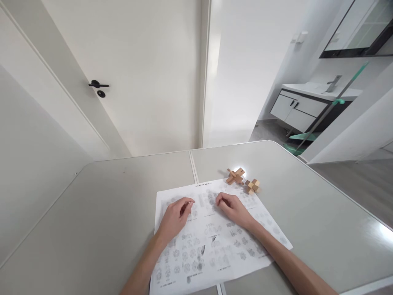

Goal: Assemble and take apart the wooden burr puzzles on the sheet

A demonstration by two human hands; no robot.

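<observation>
A large white sheet of paper (211, 221) printed with grey assembly diagrams lies on the table. My left hand (177, 214) rests on its left part, fingers curled and thumb close to the fingertips, with nothing visible in the grip. On the upper right part rests my right hand (233, 208), its fingers bent inward and loosely closed, also with nothing showing in it. Beyond the right hand, at the sheet's far right edge, sits a cross-shaped wooden puzzle (235, 176). Beside it is a smaller wooden puzzle (252, 186) of light and darker blocks.
The grey folding table (101, 229) has a pale seam across its middle. Behind it stands a white door (147, 73) with a black handle (98, 85). To the right are a washbasin cabinet (299, 107) and a green-handled broom (346, 88).
</observation>
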